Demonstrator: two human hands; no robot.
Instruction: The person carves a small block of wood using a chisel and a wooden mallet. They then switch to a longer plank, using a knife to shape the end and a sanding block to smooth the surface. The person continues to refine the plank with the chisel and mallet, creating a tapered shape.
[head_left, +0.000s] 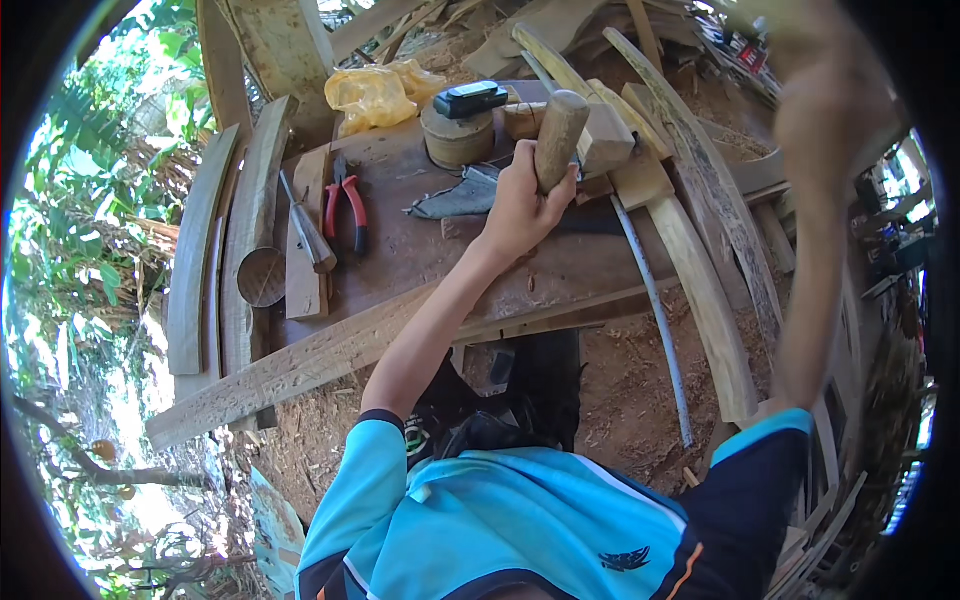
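My left hand is closed round a thick, round wooden tool handle, its rounded end pointing up. Whatever is at the lower end of this handle is hidden by the hand and the wood behind. Just right of it is a pale squared wooden block. My right hand is raised high at the far right, well apart from the left. Motion smears its fingers, and a blurred shape at the upper edge near it cannot be made out. A grey cloth lies left of my left hand.
On the brown workbench are red-handled pliers, a wooden-handled pointed tool, a round tin with a black device on top, and a yellow plastic bag. Long boards and a thin rod slant at right.
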